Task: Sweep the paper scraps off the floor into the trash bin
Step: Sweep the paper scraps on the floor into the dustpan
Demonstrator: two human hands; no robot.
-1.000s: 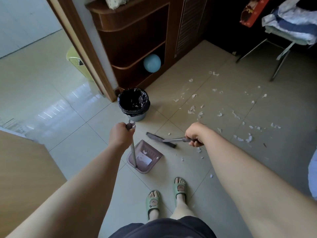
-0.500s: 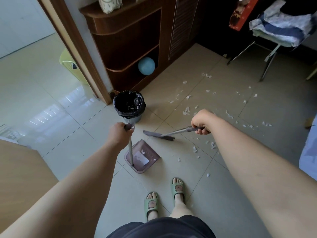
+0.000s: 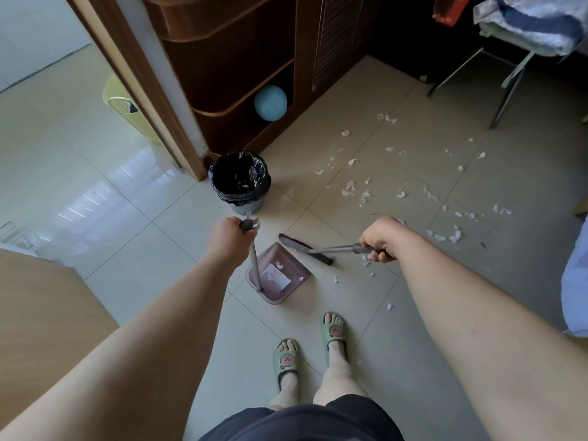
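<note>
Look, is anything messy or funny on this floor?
Yes. Torn white paper scraps lie scattered over the floor tiles, mostly right of the trash bin, with a few by the feet. Only some bits sit in the dustpan so far. A blue ball on the cabinet's bottom shelf looks oddly placed too.

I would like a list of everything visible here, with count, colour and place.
trash bin: one, grey-blue, black bag, beside the door frame
dustpan: one, mauve, centre, scraps inside
broom: one, dark bristles, at the dustpan's mouth
paper scraps: many, white, scattered on the floor, right
cabinet: one, dark brown, behind the bin
ball: one, light blue, lowest cabinet shelf
chair: one, metal legs, upper right
slippers: two, green, worn, bottom centre
left hand: one, grips dustpan handle
right hand: one, grips broom handle
</note>
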